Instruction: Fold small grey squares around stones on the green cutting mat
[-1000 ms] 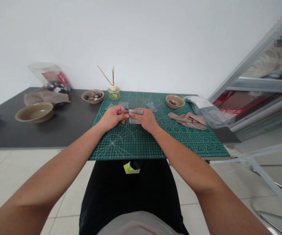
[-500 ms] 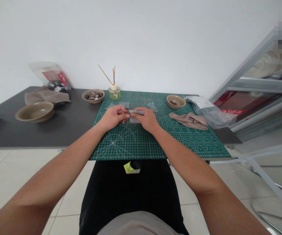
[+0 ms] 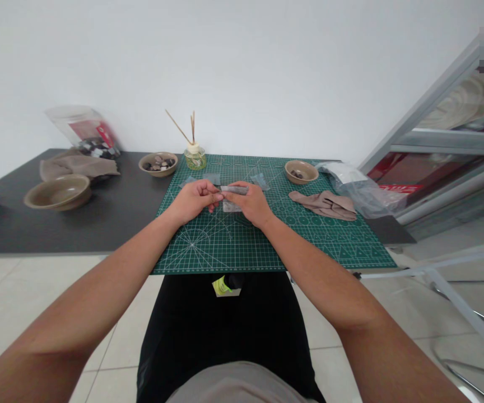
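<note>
Over the green cutting mat, both hands meet at a small grey, see-through plastic bag. My right hand is closed on the bag from the right, thumb along its upper part. At the bag's upper left edge, the thumb and fingers of my left hand are pinched together; whether anything besides the bag's edge is between them is too small to see. Just beyond the hands lie flat small clear packets, one of them a packet behind my right hand.
Left on the dark table are a wide brown bowl, a bowl of stones, a brown cloth and a clear bag. A reed diffuser, a small bowl, a folded cloth and plastic wrap also stand or lie around.
The bag's upper flap is tilted slightly more into view between the hands. Both hands keep nearly the same place and grip; the whole view has shifted a little.
</note>
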A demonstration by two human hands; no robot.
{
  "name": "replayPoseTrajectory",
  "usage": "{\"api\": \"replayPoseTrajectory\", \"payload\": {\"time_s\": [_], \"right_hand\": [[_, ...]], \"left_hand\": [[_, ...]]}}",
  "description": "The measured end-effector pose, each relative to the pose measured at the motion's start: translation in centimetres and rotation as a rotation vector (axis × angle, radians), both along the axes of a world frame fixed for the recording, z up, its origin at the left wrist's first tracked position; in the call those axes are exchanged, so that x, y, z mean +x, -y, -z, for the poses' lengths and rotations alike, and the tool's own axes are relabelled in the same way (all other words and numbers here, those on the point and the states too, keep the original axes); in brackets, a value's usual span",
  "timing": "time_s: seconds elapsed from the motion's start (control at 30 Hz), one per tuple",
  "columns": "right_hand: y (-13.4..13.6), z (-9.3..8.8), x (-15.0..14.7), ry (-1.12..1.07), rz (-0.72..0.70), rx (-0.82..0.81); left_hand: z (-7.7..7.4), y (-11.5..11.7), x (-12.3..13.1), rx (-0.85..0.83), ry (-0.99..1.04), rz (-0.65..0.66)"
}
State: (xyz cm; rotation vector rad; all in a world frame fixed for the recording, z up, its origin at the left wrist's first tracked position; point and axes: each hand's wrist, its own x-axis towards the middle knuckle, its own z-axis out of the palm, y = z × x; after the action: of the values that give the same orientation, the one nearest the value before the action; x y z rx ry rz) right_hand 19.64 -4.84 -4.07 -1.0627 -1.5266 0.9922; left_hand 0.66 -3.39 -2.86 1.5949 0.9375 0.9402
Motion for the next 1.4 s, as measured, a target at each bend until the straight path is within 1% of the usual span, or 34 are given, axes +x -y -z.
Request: {"api": "replayPoseTrajectory", "payload": {"time_s": [0.13, 0.3, 0.6, 0.77, 0.87, 1.13, 1.3, 1.4], "right_hand": [[0.0, -0.12, 0.08, 0.032, 0.007, 0.015], [-0.13, 0.01, 0.13, 0.081, -0.037, 0.089], [0.07, -0.07, 0.04, 0.019, -0.018, 0.043], [0.17, -0.34, 0.08, 0.094, -0.001, 0.095], [0.14, -0.31, 0.09, 0.123, -0.016, 0.116], [0.01, 0.0, 0.18, 0.071, -0.019, 0.053], [0.2, -0.21, 0.19, 0.111, 0.018, 0.083], [0.24, -0.21, 0.15, 0.154, 0.015, 0.109]], "left_hand": [[-0.25, 0.2, 0.14, -0.011, 0.021, -0.002], [-0.26, 0.21, 0.13, -0.006, 0.039, -0.007], [-0.41, 0.32, 0.14, -0.012, 0.029, 0.009], [-0.31, 0.23, 0.08, 0.005, 0.039, 0.004], [-0.17, 0.11, 0.07, 0.011, 0.023, -0.016], [0.04, 0.01, -0.11, 0.017, -0.001, -0.016], [-0.05, -0.01, -0.11, 0.027, 0.018, -0.025], [0.1, -0.17, -0.19, 0.038, 0.036, -0.034]]}}
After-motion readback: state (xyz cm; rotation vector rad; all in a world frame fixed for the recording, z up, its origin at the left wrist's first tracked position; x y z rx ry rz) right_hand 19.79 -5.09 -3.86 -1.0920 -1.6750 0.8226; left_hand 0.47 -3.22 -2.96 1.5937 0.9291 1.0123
